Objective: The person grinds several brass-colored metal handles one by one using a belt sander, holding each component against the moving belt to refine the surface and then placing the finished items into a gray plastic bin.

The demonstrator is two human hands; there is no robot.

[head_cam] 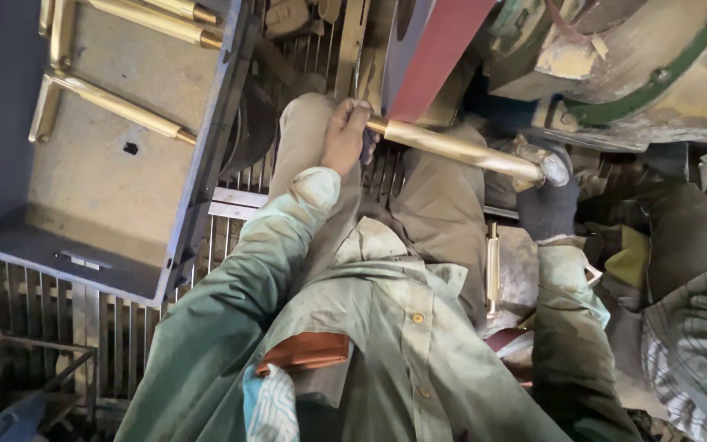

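Observation:
I hold a long brass rod [452,147] by both ends, level across my lap. My left hand [345,135] is bare and grips the rod's left end, right under a dark red sanding belt [435,57] that slants down onto the rod. My right hand [546,200] wears a dark glove and grips the rod's right end, which has a bent silvery tip [554,168]. I sit in a green work jacket with my knees under the rod.
A grey tray [206,155] at the left holds several similar brass handles [112,102]. A metal grate floor [59,303] lies beneath. A large grimy machine housing [640,74] fills the upper right. Another brass rod [493,270] stands by my right thigh. A person's striped sleeve [697,344] is at right.

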